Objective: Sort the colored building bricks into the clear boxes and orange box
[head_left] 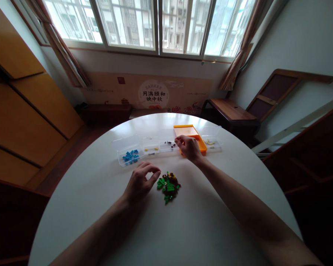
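Observation:
A small green and brown brick model (pixel 168 186) lies on the round white table (pixel 166 229). My left hand (pixel 140 183) rests just left of it, fingers curled with thumb and forefinger close together; I cannot make out anything between them. My right hand (pixel 189 147) reaches to the far row of clear plastic boxes, fingers bent down at the edge of the box with dark pieces (pixel 168 145), next to the orange tray (pixel 189 135). Whether it holds a piece is hidden.
The row also has a box of blue bricks (pixel 130 156), a box with yellow bits (pixel 150 147) and one with pale pieces (pixel 212 140). Beyond the table stand a wooden bench (pixel 230 111), orange cabinets (pixel 30 111) at left and windows.

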`<action>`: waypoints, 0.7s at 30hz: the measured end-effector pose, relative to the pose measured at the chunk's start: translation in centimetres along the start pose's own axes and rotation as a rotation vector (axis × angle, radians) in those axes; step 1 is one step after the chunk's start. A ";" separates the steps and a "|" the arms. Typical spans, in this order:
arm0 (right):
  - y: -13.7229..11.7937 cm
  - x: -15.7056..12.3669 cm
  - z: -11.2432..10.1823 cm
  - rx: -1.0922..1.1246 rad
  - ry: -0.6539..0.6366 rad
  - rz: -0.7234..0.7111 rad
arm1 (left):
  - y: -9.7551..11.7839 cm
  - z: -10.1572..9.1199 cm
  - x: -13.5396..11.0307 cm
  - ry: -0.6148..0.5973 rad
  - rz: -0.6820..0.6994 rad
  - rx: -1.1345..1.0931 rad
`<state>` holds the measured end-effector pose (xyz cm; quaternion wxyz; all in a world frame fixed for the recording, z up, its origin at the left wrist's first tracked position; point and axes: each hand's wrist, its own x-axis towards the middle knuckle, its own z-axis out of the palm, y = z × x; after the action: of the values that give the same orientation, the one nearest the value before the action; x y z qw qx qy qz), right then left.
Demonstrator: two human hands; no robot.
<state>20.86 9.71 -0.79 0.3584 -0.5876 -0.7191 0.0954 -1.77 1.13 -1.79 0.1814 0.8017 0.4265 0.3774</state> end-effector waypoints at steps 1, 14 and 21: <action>0.1 -0.3 0.1 0.018 0.001 -0.019 | 0.0 0.0 0.0 -0.010 0.000 0.007; -0.1 -5.6 -0.4 0.108 -0.155 -0.289 | 0.2 0.4 -0.4 -0.200 0.044 0.226; 0.1 -6.2 -0.2 0.103 -0.157 -0.293 | 0.0 0.5 -0.2 -0.196 0.065 0.260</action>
<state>21.38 4.06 -3.19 0.3409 -0.4480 -0.8171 0.1244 -1.43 0.93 -2.21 0.1045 0.8649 0.4257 0.2447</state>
